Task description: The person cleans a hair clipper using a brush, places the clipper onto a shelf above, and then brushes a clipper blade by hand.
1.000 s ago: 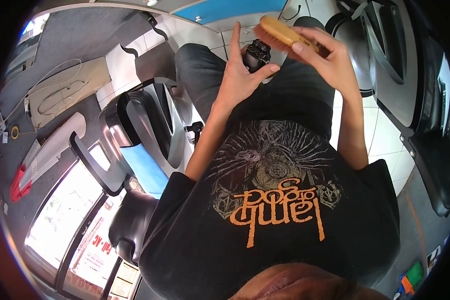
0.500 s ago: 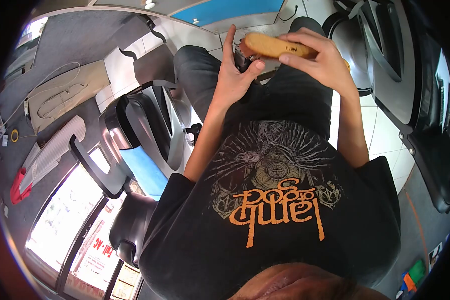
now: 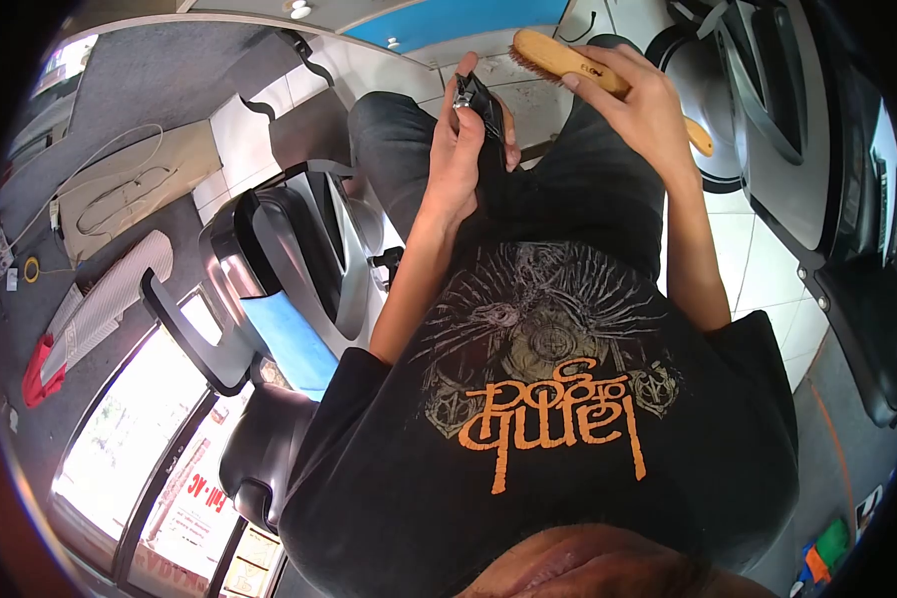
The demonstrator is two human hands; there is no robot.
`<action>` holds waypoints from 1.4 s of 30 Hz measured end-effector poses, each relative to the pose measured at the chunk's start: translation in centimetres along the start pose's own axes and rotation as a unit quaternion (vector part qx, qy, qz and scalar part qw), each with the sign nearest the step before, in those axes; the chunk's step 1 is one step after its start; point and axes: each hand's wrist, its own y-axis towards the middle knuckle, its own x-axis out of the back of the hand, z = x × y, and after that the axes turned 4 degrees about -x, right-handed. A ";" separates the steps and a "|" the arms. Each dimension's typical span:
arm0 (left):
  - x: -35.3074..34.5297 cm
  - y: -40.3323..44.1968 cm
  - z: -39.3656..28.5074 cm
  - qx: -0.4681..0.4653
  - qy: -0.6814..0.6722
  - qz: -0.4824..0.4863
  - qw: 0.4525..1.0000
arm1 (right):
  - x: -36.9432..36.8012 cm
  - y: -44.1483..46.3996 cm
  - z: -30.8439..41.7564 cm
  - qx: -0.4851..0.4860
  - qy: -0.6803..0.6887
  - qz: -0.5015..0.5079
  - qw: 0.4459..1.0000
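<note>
My left hand (image 3: 455, 149) is wrapped around a black hair clipper (image 3: 483, 108) with a shiny metal part at its top end, held above my lap. Its lower part is hidden by my fingers and blends with my dark clothes. In my right hand (image 3: 646, 112) is a wooden brush (image 3: 553, 55) with brown bristles facing down and left. The brush's handle end comes out past the far side of my wrist. A short gap separates the bristles from the clipper.
Barber-style chairs stand on both sides, one with a light blue cloth (image 3: 287, 342) on its armrest at left. Ahead is a cabinet with a blue panel (image 3: 458, 25). A cable lies on a brown board (image 3: 130, 189) at left.
The brush has lifted up and away from the clipper, its bristles now showing. My left hand has turned and its fingers have closed around the clipper.
</note>
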 end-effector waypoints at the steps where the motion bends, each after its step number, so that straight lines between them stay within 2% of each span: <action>1: 0.2 0.2 0.0 -0.001 -0.011 0.006 1.000 | 0.0 -0.1 -0.5 0.004 0.074 0.007 0.997; 2: 0.2 0.2 -0.1 0.001 -0.022 0.009 1.000 | -0.2 -0.2 -0.8 0.004 0.150 0.016 0.989; 3: 0.2 0.0 -0.2 0.004 -0.034 0.013 0.999 | 0.1 -0.6 -0.1 0.018 0.168 0.038 0.985; 6: 0.6 -0.1 0.1 0.036 -0.075 0.021 0.996 | 0.8 -1.2 1.8 0.110 0.125 0.119 0.979; 7: 0.2 -0.2 0.0 0.046 -0.085 0.018 0.995 | 0.5 -1.1 1.9 0.111 0.106 0.106 0.982; 10: 0.2 0.4 0.1 0.045 -0.192 0.089 0.976 | -0.6 -0.1 0.8 0.013 -0.017 0.005 1.000; 11: 0.1 0.4 -0.1 0.055 -0.201 0.087 0.974 | -0.4 0.0 0.3 0.021 -0.050 -0.016 0.998; 14: -0.1 -0.5 -0.8 0.086 -0.242 0.069 0.964 | -0.5 -0.6 0.2 -0.011 0.222 0.022 0.975; 15: 0.0 -0.7 -0.8 0.094 -0.266 0.064 0.957 | -0.2 -0.9 0.7 0.024 0.237 0.057 0.970; 18: 0.2 -0.2 -0.8 0.104 -0.308 0.096 0.941 | 0.5 -1.1 2.0 0.134 0.112 0.125 0.977; 20: 0.4 -0.3 -0.5 0.098 -0.374 0.100 0.917 | 0.3 -0.8 1.9 0.070 0.050 0.079 0.993; 22: 0.4 -0.1 -1.1 0.118 -0.360 0.102 0.920 | 0.3 -0.2 1.5 0.001 -0.032 0.025 0.999; 23: 0.4 0.0 -1.3 0.121 -0.360 0.103 0.919 | 0.1 -0.1 0.3 0.014 0.073 0.015 0.997; 26: 1.5 -0.7 -0.8 0.118 -0.385 0.114 0.908 | 0.2 -0.9 1.2 0.018 0.230 0.065 0.971; 27: 1.6 -0.5 -0.6 0.116 -0.398 0.125 0.901 | 0.4 -1.0 1.5 0.080 0.181 0.073 0.977; 28: 1.6 -0.3 -0.4 0.112 -0.410 0.140 0.894 | 0.9 -1.1 2.7 0.095 0.126 0.101 0.982; 30: 1.6 -0.3 -0.3 0.105 -0.431 0.164 0.881 | 0.4 -0.7 2.4 0.085 0.087 0.107 0.987; 31: 1.6 -0.1 -0.2 0.100 -0.443 0.170 0.875 | 0.2 -0.4 2.0 0.061 0.039 0.072 0.995; 33: 1.1 0.0 -0.6 0.108 -0.431 0.148 0.884 | -0.4 0.0 1.3 0.014 -0.056 0.003 0.998; 36: 0.8 0.2 -1.0 0.104 -0.410 0.061 0.904 | -0.7 -0.3 0.8 0.028 0.168 -0.002 0.985; 40: 0.8 0.8 -1.2 0.128 -0.288 -0.063 0.947 | 0.7 -1.7 3.3 0.136 0.101 0.137 0.976; 41: 0.1 0.9 -1.0 0.126 -0.227 -0.142 0.955 | 0.2 -1.6 2.9 0.149 0.090 0.175 0.969; 42: 0.4 0.9 -0.8 0.130 -0.237 -0.132 0.954 | -0.2 -1.6 2.5 0.141 0.064 0.154 0.976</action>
